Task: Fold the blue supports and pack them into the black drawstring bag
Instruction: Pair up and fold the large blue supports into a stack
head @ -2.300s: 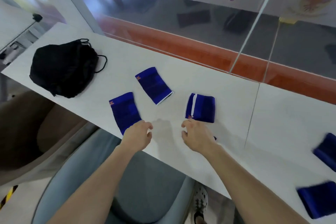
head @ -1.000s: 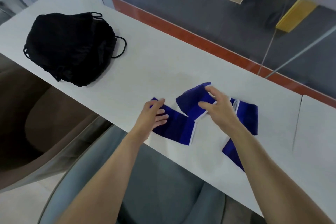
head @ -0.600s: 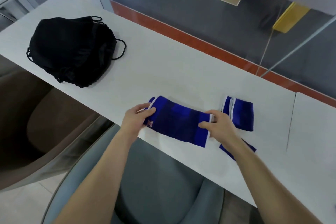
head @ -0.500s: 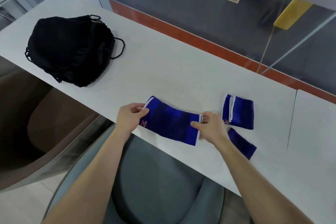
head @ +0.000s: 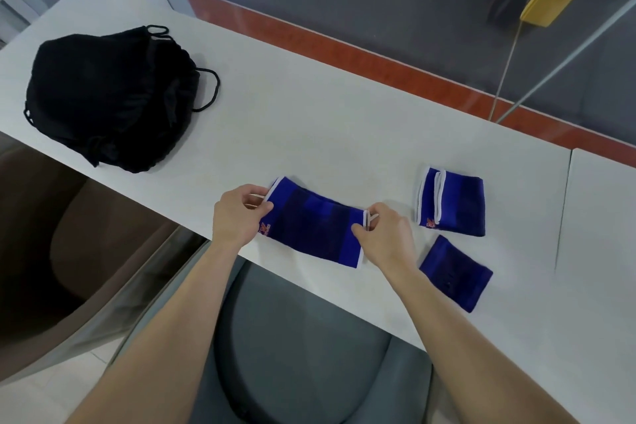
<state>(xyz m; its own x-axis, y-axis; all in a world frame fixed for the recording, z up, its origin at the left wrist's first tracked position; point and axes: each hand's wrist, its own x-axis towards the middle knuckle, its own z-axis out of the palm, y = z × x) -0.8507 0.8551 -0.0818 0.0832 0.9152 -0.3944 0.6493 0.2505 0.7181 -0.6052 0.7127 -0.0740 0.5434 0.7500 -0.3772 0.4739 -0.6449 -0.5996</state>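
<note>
A long blue support with white edging lies stretched flat near the table's front edge. My left hand pinches its left end and my right hand pinches its right end. To the right rests a folded blue support with white bands. Just below it lies a third, plain blue support. The black drawstring bag sits bunched at the far left of the table, well away from both hands, its cord looping out to the right.
The white table runs diagonally, with a seam to a second panel at right. Glass wall and red floor strip lie behind. A grey chair seat is below the front edge, and a brown seat is to the left.
The hands went from two separate supports to one long support, now held at both ends and pulled flat. The view has shifted left and downward.
</note>
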